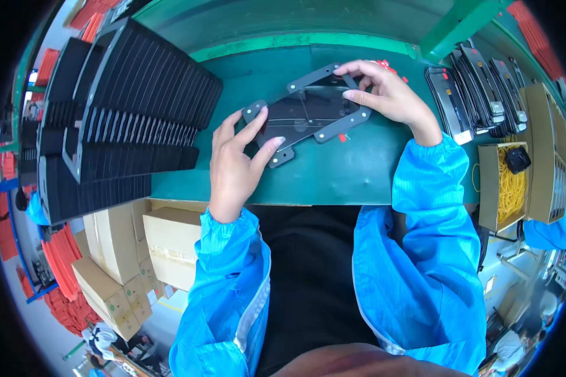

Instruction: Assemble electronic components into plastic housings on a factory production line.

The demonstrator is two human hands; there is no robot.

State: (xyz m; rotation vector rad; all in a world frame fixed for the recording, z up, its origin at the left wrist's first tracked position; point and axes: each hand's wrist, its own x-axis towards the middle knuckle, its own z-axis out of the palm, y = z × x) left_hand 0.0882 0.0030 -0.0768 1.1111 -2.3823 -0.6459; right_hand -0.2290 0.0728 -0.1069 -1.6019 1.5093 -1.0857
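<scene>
Between my hands is a flat, glossy black panel, tilted with its right end farther away, above the green work surface. Black bracket strips with pale round fasteners line its edges, one along the far edge and one along the near edge. My left hand grips the panel's left end, fingers on the corner bracket and thumb at the near edge. At the far right end, my right hand pinches the panel's corner between thumb and fingers. The undersides of both grips are hidden.
Tall stacks of black ribbed panels stand on the left. Small red pieces lie on the green mat. At right are bundled dark devices with cables and a cardboard box of yellow bands. Cardboard cartons sit below left.
</scene>
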